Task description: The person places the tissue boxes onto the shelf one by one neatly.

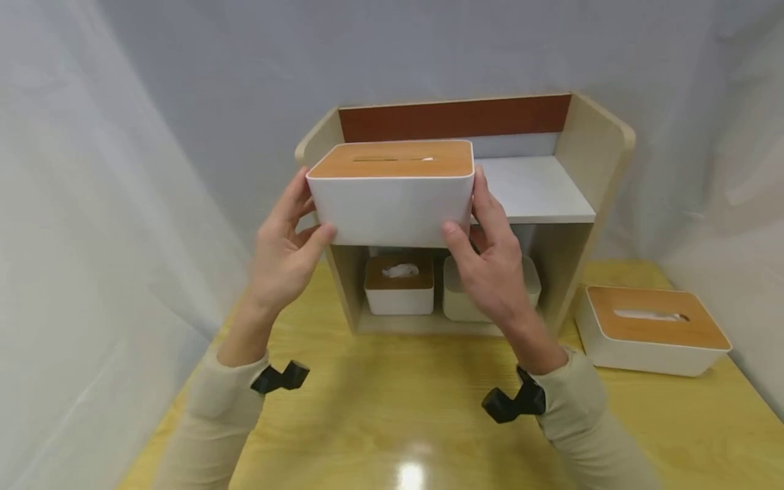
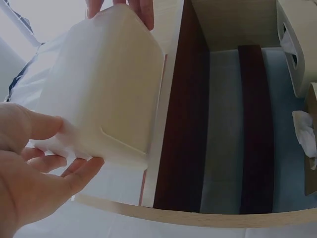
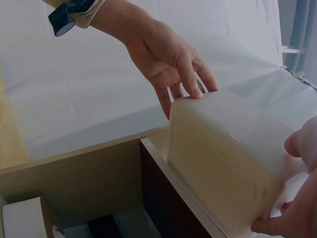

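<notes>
A white tissue box (image 1: 392, 212) with a wood-coloured slotted lid is held level between both hands, at the left part of the upper shelf (image 1: 533, 190). My left hand (image 1: 284, 241) grips its left end, thumb on the front face. At the right end my right hand (image 1: 493, 255) grips it the same way, thumb on the front. Both wrist views show the pale underside of the box (image 2: 106, 89) near the shelf edge (image 3: 181, 191). Whether it touches the shelf, I cannot tell.
Below, the small shelf unit (image 1: 578, 258) holds a small wood-lidded tissue box (image 1: 399, 299) and a cream box (image 1: 456, 299), partly hidden by my right hand. Another wood-lidded tissue box (image 1: 658, 347) stands on the yellow wooden table (image 1: 392, 401), right of the unit. Pale sheeting (image 1: 214, 82) hangs behind.
</notes>
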Demonstrator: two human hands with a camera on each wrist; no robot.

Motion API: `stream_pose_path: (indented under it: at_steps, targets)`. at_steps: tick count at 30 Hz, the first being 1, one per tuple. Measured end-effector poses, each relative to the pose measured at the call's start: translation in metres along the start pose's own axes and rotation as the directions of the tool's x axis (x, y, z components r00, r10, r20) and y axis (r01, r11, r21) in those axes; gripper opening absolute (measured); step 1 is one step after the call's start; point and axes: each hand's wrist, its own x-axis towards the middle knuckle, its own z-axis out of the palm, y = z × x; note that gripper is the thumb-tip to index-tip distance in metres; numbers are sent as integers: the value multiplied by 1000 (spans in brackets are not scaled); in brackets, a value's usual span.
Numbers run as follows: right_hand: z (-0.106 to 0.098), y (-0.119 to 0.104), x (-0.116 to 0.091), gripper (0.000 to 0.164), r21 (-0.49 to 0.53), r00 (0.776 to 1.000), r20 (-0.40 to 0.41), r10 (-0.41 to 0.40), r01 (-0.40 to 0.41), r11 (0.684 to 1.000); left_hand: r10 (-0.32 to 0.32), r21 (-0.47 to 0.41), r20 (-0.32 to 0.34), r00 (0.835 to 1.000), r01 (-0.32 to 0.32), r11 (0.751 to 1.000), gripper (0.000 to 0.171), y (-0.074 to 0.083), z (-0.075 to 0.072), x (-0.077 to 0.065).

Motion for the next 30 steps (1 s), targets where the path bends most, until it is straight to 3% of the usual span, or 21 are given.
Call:
stream_pose_path:
  at_steps: [14,23,30]
  targets:
    - [-16,21,18,64,8,989,-10,151,-151,989,-71,26,-13,997,71,997,66,-18,17,17]
    - [-18,31,35,65,3,992,-26,123,-123,992,-116,82,-37,993,119,989,64,-23,32,30]
    - [-25,37,47,64,-43,981,-47,189,-191,981,-137,109,-61,989,143,984,64,-30,44,41]
